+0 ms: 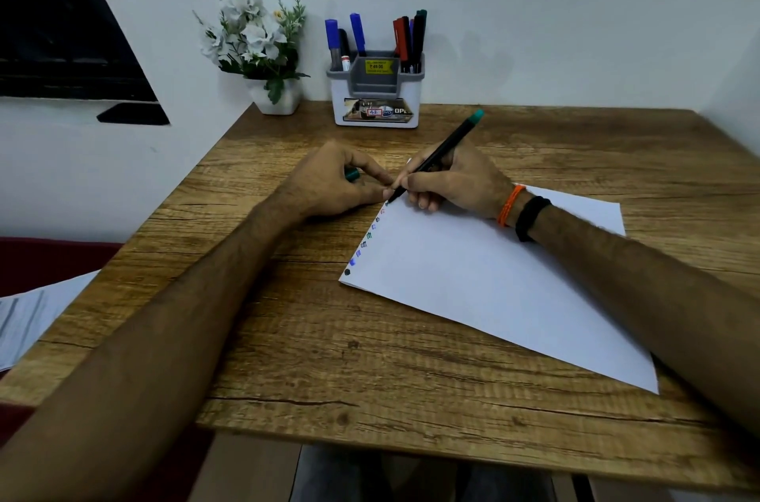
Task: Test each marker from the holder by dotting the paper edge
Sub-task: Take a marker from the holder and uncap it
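A white sheet of paper [485,288] lies angled on the wooden table [312,357]. Along its left edge runs a row of several coloured dots [368,236]. My right hand [456,183] grips a thin black marker with a teal end [442,152], its tip touching the paper's left edge near the far corner. My left hand [337,183] rests on the table just left of that tip, fingers closed around the teal cap [352,174]. The white and grey holder [376,90] stands at the table's back edge with several blue, red, black and green markers in it.
A white pot of artificial white flowers [263,49] stands left of the holder by the wall. Loose papers [28,320] lie off the table's left side. A dark window frame [61,49] fills the upper left.
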Motion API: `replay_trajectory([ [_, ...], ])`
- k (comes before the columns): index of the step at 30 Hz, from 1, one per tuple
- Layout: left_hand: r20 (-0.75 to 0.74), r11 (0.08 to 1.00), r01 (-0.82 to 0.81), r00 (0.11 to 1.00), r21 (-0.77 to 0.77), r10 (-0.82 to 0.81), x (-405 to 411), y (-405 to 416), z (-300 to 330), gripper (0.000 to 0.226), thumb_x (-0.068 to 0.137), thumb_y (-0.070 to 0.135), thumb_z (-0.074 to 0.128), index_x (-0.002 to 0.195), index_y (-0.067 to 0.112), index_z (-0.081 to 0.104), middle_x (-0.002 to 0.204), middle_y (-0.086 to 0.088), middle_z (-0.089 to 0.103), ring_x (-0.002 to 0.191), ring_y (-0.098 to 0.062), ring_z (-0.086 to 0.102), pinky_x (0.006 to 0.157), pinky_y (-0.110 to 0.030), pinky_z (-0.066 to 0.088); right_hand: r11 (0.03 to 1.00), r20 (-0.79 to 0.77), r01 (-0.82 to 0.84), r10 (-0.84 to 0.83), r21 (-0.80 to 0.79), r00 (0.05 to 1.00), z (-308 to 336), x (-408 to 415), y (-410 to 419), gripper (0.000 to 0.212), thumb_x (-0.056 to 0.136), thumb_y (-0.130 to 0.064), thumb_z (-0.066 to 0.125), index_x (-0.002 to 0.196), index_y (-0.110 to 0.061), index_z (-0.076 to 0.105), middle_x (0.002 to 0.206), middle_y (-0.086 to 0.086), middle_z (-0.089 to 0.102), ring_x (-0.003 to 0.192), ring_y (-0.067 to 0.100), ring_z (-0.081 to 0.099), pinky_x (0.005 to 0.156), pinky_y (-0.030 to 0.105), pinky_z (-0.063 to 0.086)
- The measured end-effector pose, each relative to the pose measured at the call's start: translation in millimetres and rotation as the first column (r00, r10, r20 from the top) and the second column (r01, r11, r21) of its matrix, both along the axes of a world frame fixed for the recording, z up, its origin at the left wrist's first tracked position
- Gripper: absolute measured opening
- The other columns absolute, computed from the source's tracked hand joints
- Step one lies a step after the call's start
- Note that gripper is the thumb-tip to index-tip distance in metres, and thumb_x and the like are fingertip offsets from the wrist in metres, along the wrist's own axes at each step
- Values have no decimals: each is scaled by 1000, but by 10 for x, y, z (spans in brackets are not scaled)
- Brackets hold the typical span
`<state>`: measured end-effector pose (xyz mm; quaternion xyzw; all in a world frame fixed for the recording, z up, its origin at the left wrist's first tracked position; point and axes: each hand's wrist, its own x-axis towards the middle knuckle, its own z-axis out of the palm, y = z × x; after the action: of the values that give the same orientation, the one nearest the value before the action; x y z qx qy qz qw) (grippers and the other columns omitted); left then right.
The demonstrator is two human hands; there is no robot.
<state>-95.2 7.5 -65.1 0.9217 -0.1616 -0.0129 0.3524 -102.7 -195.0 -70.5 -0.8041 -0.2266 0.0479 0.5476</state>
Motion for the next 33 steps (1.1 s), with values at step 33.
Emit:
replay_trajectory([
  [33,16,1000,0,1000,5,0,-20,-16,8,23,76,34,79,99,31,76,77,25,56,68,2,47,67,-25,40,1000,18,2,-2,5,1000,-19,27,-1,12,86,6,59,90,14,68,57,-2,68,47,8,59,44,16,46],
])
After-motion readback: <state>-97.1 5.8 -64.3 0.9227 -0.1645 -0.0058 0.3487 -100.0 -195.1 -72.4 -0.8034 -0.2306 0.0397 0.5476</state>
